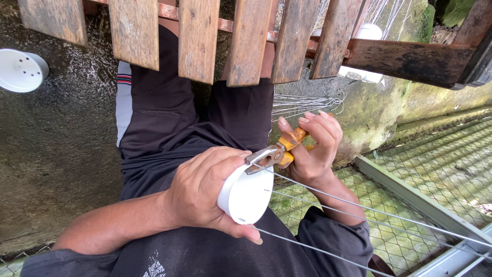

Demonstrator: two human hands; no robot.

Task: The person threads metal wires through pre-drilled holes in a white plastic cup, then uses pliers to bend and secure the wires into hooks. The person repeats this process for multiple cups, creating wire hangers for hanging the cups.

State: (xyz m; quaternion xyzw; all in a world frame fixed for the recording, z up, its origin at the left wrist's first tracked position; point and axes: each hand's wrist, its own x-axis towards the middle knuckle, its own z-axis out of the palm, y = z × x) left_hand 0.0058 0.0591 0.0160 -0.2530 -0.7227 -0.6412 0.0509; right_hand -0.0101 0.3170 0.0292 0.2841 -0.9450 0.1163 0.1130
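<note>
My left hand [202, 187] is wrapped around a small white plastic pot [247, 197], which it holds on its side over my lap. My right hand [312, 149] grips a pair of pliers with orange handles [279, 151]. The metal jaws of the pliers touch the pot's upper rim, right beside my left thumb. Three thin metal wires [359, 205] run from the pot towards the lower right. Whether the jaws pinch a wire end is hidden.
Wooden slats [197, 36] on a rusty frame cross the top. Another white pot [20, 69] lies on the concrete at upper left, and one more [370, 32] shows behind the slats. A bundle of wires [307, 104] lies past my knee. Wire mesh [441, 164] covers the ground at right.
</note>
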